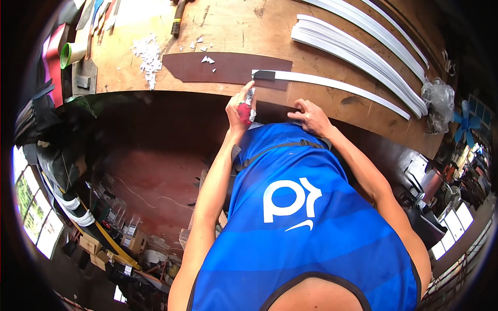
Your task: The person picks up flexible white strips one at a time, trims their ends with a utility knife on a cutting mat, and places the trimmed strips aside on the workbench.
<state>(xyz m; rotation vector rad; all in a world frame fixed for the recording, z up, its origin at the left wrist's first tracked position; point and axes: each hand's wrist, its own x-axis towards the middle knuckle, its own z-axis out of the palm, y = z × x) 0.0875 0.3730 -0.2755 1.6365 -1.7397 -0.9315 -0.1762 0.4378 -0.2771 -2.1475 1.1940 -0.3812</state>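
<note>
My left hand (240, 110) is at the front edge of the bench, index finger stretched to the near end of a long white strip (337, 89). Its other fingers are closed around a red-and-white wrapped thing (245, 112), whose kind I cannot make out. A small black template-like piece (265, 75) lies over that strip end, on a dark brown board (192, 67). My right hand (313, 119) is just off the bench edge, close to the blue shirt (290, 207). Its fingers are bent and apart, with nothing visible between them.
Stacked white strips (358, 57) curve across the right side of the wooden bench (119, 31). White scraps (149, 58) lie to the left, near a hammer-like handle (177, 23) and a green-rimmed roll (70, 54). Crumpled clear plastic (439, 103) sits at the right corner.
</note>
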